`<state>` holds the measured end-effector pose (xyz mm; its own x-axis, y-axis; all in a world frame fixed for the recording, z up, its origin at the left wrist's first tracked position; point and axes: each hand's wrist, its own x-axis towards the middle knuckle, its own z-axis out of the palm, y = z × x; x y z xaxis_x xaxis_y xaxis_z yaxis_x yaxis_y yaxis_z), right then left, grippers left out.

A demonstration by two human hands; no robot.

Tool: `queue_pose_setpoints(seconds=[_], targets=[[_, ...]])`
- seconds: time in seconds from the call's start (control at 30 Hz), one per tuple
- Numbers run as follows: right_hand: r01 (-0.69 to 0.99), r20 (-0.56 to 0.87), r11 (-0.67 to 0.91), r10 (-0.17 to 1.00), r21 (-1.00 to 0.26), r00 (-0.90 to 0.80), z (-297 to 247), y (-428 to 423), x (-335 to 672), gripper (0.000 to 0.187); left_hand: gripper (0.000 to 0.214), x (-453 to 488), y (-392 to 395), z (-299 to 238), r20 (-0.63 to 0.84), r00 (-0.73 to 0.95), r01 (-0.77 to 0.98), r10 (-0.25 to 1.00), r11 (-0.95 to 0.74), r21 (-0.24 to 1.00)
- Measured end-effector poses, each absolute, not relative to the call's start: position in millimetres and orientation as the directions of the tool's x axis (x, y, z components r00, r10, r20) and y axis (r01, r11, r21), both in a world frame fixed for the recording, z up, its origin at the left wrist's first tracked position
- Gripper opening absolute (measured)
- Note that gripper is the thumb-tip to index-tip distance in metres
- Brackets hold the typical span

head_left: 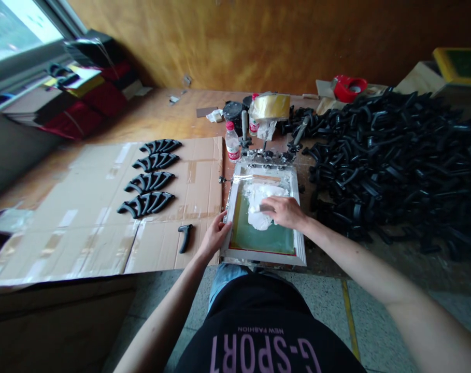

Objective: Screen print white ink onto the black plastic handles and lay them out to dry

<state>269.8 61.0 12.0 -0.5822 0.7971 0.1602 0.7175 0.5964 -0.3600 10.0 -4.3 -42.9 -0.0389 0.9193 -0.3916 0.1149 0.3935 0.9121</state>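
In front of me lies a screen-printing frame (266, 257) with a light metal border and a green mesh (258, 240). A white mass (260, 220), like thick ink or paste, covers the middle of the mesh. My right hand (285, 211) is over it, fingers closed on a small item at the white mass; its kind is hard to tell. My left hand (215, 234) grips the frame's left edge, thumb near the top side. A wooden strip (267, 179) lies across the frame's far end. Behind the frame stands the metal clamp mount (268, 155).
Black curved handles (147, 203) lie in rows on cardboard (83, 207) at left, with one single handle (185, 238) nearer me. A large heap of black handles (379, 166) fills the right. A bottle (232, 142), tape roll (272, 107) and red tape dispenser (350, 88) stand behind.
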Motion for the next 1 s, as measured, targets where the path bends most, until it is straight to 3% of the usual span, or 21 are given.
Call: queue_pose_setpoints(seconds=[0.13, 0.23, 0.3, 0.37, 0.47, 0.57, 0.63, 0.73, 0.8, 0.9, 0.97, 1.0], targets=[[0.811, 0.269, 0.441, 0.894, -0.386, -0.358, 43, 122, 278, 0.053, 0.066, 7, -2, -1, -0.340, -0.026, 0.088, 0.940, 0.341, 0.936], [0.866, 0.344, 0.240, 0.935, -0.438, -0.085, 49, 148, 324, 0.042, 0.054, 14, 8, 39, -0.252, -0.104, -0.015, 0.962, 0.252, 0.968], [0.875, 0.304, 0.103, 0.951, -0.472, 0.052, 39, 145, 356, 0.036, 0.054, 25, 24, 65, -0.103, -0.177, -0.111, 0.979, 0.084, 0.990], [0.883, 0.183, 0.051, 0.982, -0.466, 0.040, 17, 126, 370, 0.036, 0.048, 36, 45, 88, 0.029, -0.212, -0.200, 0.977, -0.073, 0.977], [0.890, 0.059, 0.156, 0.988, -0.428, -0.145, -21, 88, 350, 0.034, 0.045, 49, 74, 113, 0.079, -0.181, -0.304, 0.980, -0.132, 0.943], [0.912, 0.015, 0.282, 0.957, -0.298, -0.290, -43, 61, 310, 0.025, 0.047, 57, 76, 108, 0.001, -0.189, -0.383, 0.982, -0.075, 0.921], [0.939, -0.018, 0.223, 0.972, -0.263, -0.236, -43, 49, 285, 0.018, 0.049, 66, 57, 85, -0.200, -0.083, -0.412, 0.976, 0.149, 0.899], [0.933, -0.006, 0.131, 0.990, -0.334, -0.141, -29, 28, 252, 0.017, 0.050, 88, 9, 39, -0.586, 0.238, -0.332, 0.775, 0.632, 0.701], [0.872, 0.063, 0.277, 0.959, -0.405, -0.276, -21, 14, 235, 0.017, 0.042, 96, -19, 12, -0.662, 0.287, -0.377, 0.692, 0.717, 0.586], [0.699, 0.152, 0.544, 0.827, -0.465, -0.541, -19, 11, 245, 0.015, 0.033, 73, -34, -13, -0.701, 0.152, -0.421, 0.696, 0.688, 0.592], [0.751, 0.156, 0.502, 0.860, -0.428, -0.486, -24, 25, 288, 0.023, 0.035, 28, -32, -27, -0.691, -0.052, -0.268, 0.721, 0.657, 0.705], [0.839, 0.147, 0.398, 0.917, -0.370, -0.370, -29, 36, 318, 0.030, 0.037, 0, -30, -34, -0.638, -0.201, -0.140, 0.743, 0.623, 0.769]])
